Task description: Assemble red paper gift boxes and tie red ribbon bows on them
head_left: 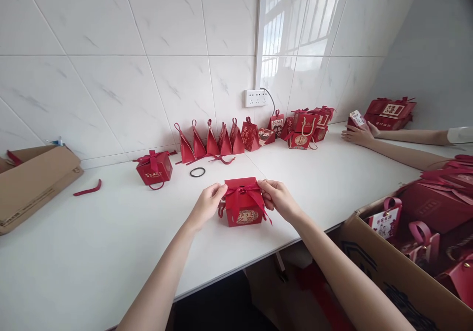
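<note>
A small red gift box (244, 217) with gold print stands upright on the white table, near its front edge. Across its upper part a dark red ribbon (243, 193) is tied in a bow, its tails hanging over the front and right side. My left hand (210, 202) pinches the bow's left side at the box's upper corner. On the opposite side, my right hand (278, 196) has thumb and fingers closed on the bow's right side. The fingers partly hide the ribbon where they grip it.
Several red triangular boxes (212, 141) line the wall. A ribboned box (154, 168), a black ring (197, 172) and a ribbon strip (87, 189) lie leftward. Cardboard boxes stand left (40, 188) and right (354, 242). Another person's hands (357, 135) hold a small box.
</note>
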Available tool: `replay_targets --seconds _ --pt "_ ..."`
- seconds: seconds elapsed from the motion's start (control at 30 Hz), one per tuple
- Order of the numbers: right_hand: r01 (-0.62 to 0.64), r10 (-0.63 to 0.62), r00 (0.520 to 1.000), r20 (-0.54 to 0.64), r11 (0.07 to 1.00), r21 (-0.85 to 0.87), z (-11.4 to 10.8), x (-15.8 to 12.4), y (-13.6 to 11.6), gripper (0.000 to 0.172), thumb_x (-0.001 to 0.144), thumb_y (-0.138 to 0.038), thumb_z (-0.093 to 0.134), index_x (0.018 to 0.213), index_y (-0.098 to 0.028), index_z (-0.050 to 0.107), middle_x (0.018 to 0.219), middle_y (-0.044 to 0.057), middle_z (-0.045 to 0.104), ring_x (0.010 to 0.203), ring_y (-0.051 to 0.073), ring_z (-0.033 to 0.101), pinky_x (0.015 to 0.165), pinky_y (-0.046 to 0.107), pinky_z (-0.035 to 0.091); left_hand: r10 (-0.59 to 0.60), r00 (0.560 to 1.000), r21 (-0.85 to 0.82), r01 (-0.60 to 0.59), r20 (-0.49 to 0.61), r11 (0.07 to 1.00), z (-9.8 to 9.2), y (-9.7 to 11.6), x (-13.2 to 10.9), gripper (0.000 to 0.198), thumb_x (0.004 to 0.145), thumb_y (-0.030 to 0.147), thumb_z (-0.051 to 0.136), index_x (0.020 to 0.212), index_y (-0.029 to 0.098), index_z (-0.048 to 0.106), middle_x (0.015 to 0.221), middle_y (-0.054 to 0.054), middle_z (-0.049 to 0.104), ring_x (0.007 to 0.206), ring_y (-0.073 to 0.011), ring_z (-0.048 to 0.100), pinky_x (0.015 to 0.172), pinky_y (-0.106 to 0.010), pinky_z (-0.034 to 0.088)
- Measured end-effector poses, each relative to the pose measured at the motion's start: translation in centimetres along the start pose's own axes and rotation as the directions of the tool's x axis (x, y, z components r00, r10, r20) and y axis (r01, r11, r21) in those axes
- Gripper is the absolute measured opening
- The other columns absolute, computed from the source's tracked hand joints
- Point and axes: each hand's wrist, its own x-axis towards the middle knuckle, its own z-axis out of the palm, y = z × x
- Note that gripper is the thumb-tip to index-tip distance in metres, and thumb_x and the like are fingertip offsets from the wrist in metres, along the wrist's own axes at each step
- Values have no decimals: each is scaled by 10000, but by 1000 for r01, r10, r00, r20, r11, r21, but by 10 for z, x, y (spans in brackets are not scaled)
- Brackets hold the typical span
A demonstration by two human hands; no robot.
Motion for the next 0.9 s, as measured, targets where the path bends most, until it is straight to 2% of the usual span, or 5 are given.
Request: replay_targets --seconds 0.33,0.57,0.67,0.77,0.9 --pt "11 15 994 -110 974 226 3 -8 19 531 627 -542 722 478 -212 334 389 -93 289 355 38 263 370 203 263 55 989 -37 -60 -137 997 18 -6 -3 397 795 458 519 599 187 307 570 57 283 537 -83 252 505 -220 229" --pt "16 14 989 -149 980 199 9 -7 24 562 657 -583 658 466 -222 272 381 -79 295 364 51 274 364 207 284 17 980 -133 -43 -196 990 29 -11 0 393 749 549 513 646 193 381 608 38 389 564 -97 362 520 -222 296" --pt "8 9 990 -138 992 123 5 -11 22 539 663 -610 648 493 -212 326 420 -67 349 379 59 333 372 206 332 -24 989 -178 -3 -149 984 28 -8 -1 412 710 591 524 700 183 466 652 10 486 608 -127 463 540 -235 353" --pt "8 -5 992 -127 1000 25 -6 -19 17 480 684 -649 615 628 -194 476 582 -15 490 492 105 474 391 217 400 -79 992 -186 59 -98 981 19 3 -6 479 703 647 510 754 171 522 749 -39 580 724 -174 552 569 -249 393" --pt "82 -95 986 -139 992 -96 -22 -27 12 629 607 -612 709 1066 -225 521 1124 107 549 915 204 583 598 289 531 -166 977 -135 148 -130 980 9 22 -8 562 711 657 558 1014 188 493 1117 -106 597 1069 -239 555 707 -280 456"
